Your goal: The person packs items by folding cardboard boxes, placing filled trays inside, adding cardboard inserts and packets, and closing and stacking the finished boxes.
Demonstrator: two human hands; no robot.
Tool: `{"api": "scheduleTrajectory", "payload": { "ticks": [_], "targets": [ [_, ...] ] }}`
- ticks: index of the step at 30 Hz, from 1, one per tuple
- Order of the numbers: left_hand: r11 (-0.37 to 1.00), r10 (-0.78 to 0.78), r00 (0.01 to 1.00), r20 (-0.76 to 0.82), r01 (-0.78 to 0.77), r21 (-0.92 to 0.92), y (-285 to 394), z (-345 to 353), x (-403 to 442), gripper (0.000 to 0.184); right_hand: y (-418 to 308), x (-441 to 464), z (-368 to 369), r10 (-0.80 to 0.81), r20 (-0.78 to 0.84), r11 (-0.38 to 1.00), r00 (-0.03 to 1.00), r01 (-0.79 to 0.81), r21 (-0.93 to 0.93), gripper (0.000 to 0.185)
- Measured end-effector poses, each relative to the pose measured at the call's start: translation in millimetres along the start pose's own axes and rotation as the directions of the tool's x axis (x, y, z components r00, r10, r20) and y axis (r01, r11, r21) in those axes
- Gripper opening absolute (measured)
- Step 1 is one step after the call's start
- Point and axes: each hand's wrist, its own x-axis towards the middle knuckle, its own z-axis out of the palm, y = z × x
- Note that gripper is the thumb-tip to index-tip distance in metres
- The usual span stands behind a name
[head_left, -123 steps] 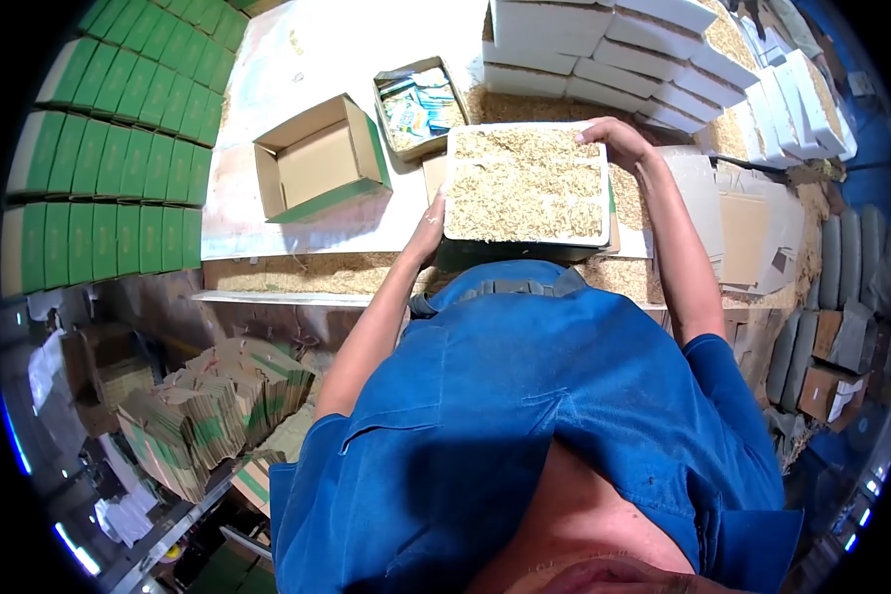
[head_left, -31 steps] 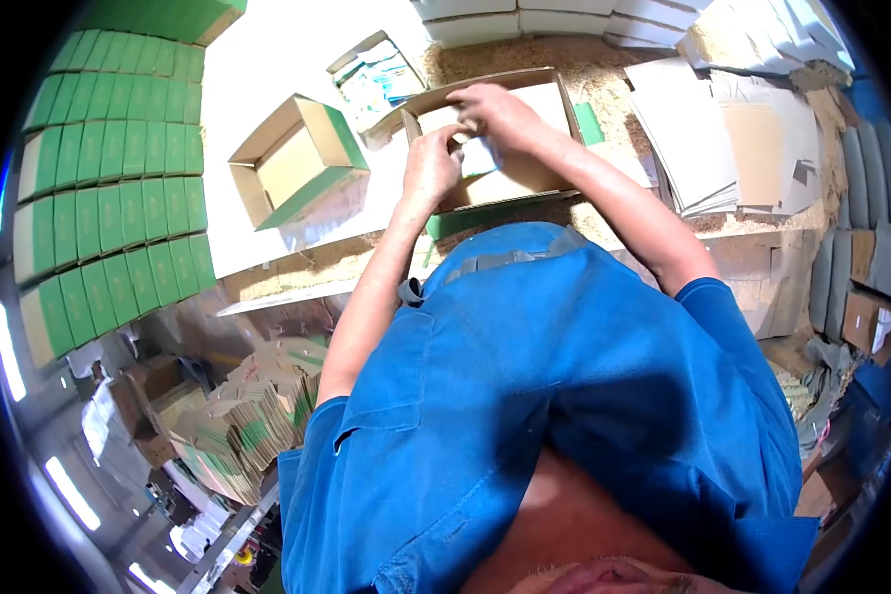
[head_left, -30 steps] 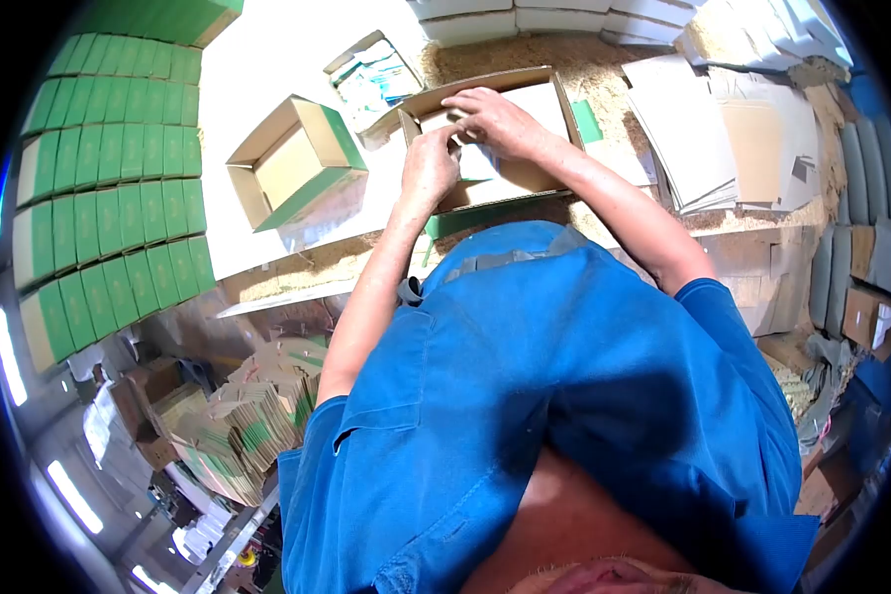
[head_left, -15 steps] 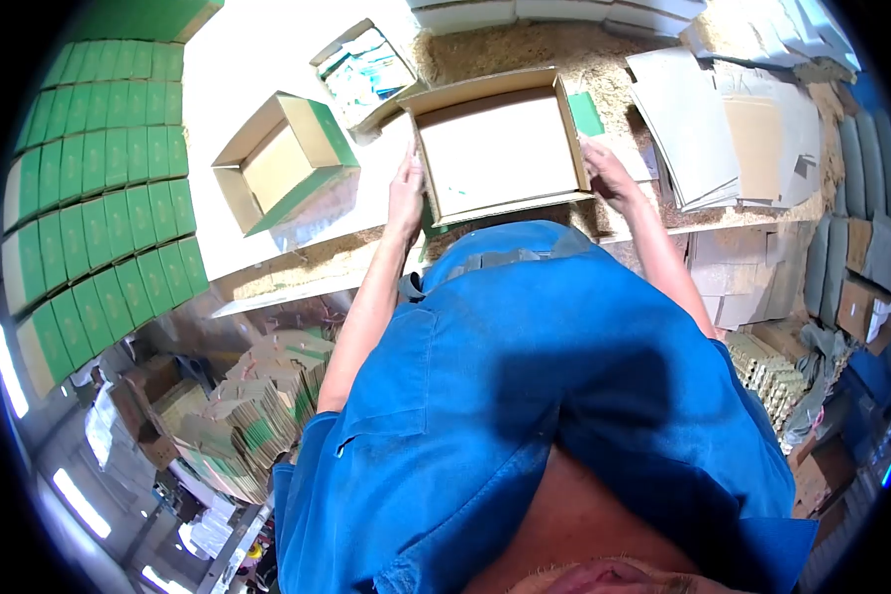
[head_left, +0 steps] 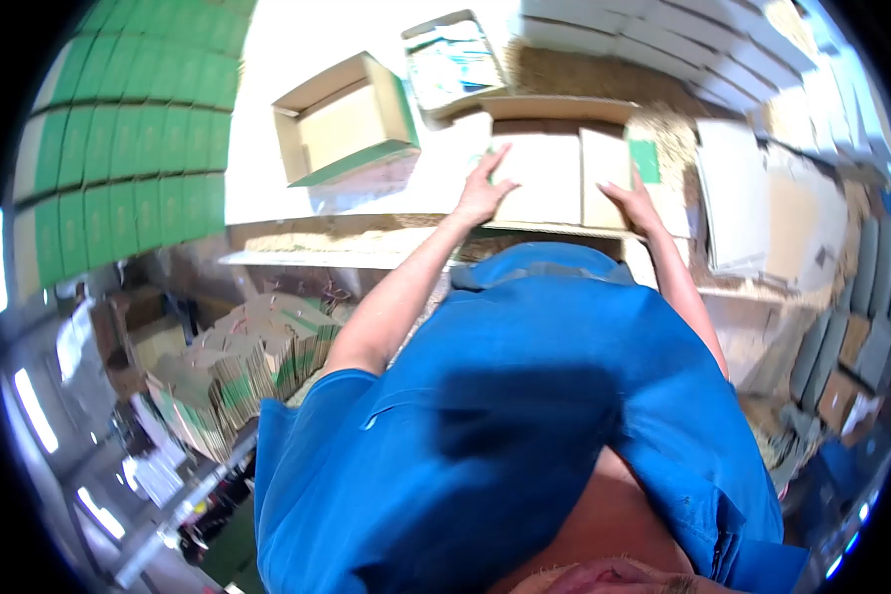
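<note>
A cardboard box (head_left: 535, 178) lies on the worktable close to my body, its back wall (head_left: 564, 107) standing up. Pale panels cover its inside, with a seam between a wider left one and a narrower right panel (head_left: 604, 178). At the left end of the box, my left hand (head_left: 484, 190) is open, thumb and fingers apart over the edge. My right hand (head_left: 634, 205) is at the right end, also open, its thumb reaching over the right panel. Neither hand has anything gripped.
An open green-sided box (head_left: 351, 119) stands to the left. Behind it a smaller box (head_left: 455, 64) holds blue-and-white packets. Stacked green boxes (head_left: 119, 144) rise at far left, flat cardboard sheets (head_left: 738, 198) lie right, and folded cardboard (head_left: 257, 361) sits below left.
The side walls of the near box have folded inward over its bottom. Both hands have shifted from gripping its sides to open fingers over its ends. The view has turned slightly.
</note>
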Motion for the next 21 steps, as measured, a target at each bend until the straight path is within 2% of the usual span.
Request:
{"api": "scheduleTrajectory", "payload": {
  "ticks": [1, 3, 6, 8, 9, 11, 12, 13, 14, 15, 16, 17, 19, 20, 21],
  "targets": [
    [0.999, -0.031, 0.999, -0.026, 0.031, 0.013, 6.1, -2.0, -3.1, 0.075, -11.5, -7.2, -0.3, 0.105, -0.026, 0.990, 0.994, -0.102, 0.093, 0.087],
    [0.993, 0.044, 0.999, 0.016, -0.042, -0.111, 15.3, -15.0, -6.4, 0.074, -20.6, -15.6, 6.9, 0.139, -0.090, 0.989, 0.986, -0.133, 0.064, 0.087],
    [0.983, 0.034, 0.999, 0.030, -0.028, -0.181, 23.3, -25.8, -11.3, 0.067, -2.4, -7.4, 5.7, 0.028, -0.044, 0.999, 0.999, -0.029, -0.033, 0.084],
    [0.974, 0.014, 0.999, 0.029, -0.007, -0.227, 27.4, -34.2, -17.5, 0.062, -2.2, -15.3, 10.3, 0.042, -0.152, 0.999, 0.987, -0.044, -0.009, 0.077],
    [0.963, -0.006, 0.999, 0.038, 0.016, -0.269, 28.9, -40.0, -18.5, 0.058, -3.5, -19.9, 15.0, 0.013, -0.182, 1.000, 0.983, -0.015, -0.014, 0.066],
    [0.950, 0.030, 0.999, -0.031, -0.038, -0.310, 22.4, -50.4, -25.6, 0.052, 29.9, -4.3, -8.7, -0.010, -0.131, 1.000, 0.991, 0.011, 0.007, 0.056],
    [0.910, -0.028, 0.998, -0.059, 0.001, -0.415, 28.4, -62.2, -35.4, 0.052, 17.6, -18.4, 15.2, 0.054, -0.237, 0.992, 0.970, -0.024, 0.127, 0.049],
    [0.855, -0.091, 0.993, -0.077, 0.038, -0.517, 35.4, -75.7, -45.6, 0.052, 2.8, -24.6, 32.0, 0.054, -0.229, 0.993, 0.972, -0.028, 0.118, 0.049],
    [0.900, -0.097, 0.985, -0.143, 0.025, -0.436, 43.0, -91.9, -54.1, 0.046, -9.9, -30.8, 44.3, 0.118, -0.193, 0.962, 0.974, -0.065, 0.265, 0.048],
    [0.926, -0.114, 0.962, -0.247, 0.013, -0.376, 56.1, -108.0, -66.3, 0.040, -23.4, -36.6, 57.0, 0.177, -0.150, 0.909, 0.973, -0.103, 0.403, 0.047],
    [0.949, -0.037, 0.941, -0.336, -0.072, -0.308, 62.0, -130.0, -76.7, 0.034, -39.2, -38.2, 75.0, 0.191, -0.194, 0.902, 0.962, -0.095, 0.420, 0.045],
    [0.931, -0.003, 0.898, -0.440, -0.158, -0.330, 60.2, -151.9, -82.1, 0.030, -48.7, -31.9, 82.3, 0.156, -0.145, 0.909, 0.977, -0.085, 0.409, 0.046],
    [0.981, -0.115, 0.749, -0.652, -0.018, -0.193, 85.1, -206.9, -97.1, 0.028, -51.2, 0.4, 87.9, 0.060, -0.031, 0.879, 0.998, -0.038, 0.476, 0.045],
    [1.000, 0.018, 0.618, -0.786, 0.006, 0.028, 57.5, -238.1, -89.1, 0.031, -63.0, 11.3, 99.8, 0.035, 0.002, 0.880, 0.999, -0.032, 0.474, 0.043],
    [0.964, -0.218, 0.585, -0.781, 0.255, -0.077, 86.1, -267.2, -93.1, 0.035, -74.7, 22.4, 112.2, 0.012, 0.035, 0.882, 0.999, -0.027, 0.470, 0.042]
  ]
}}
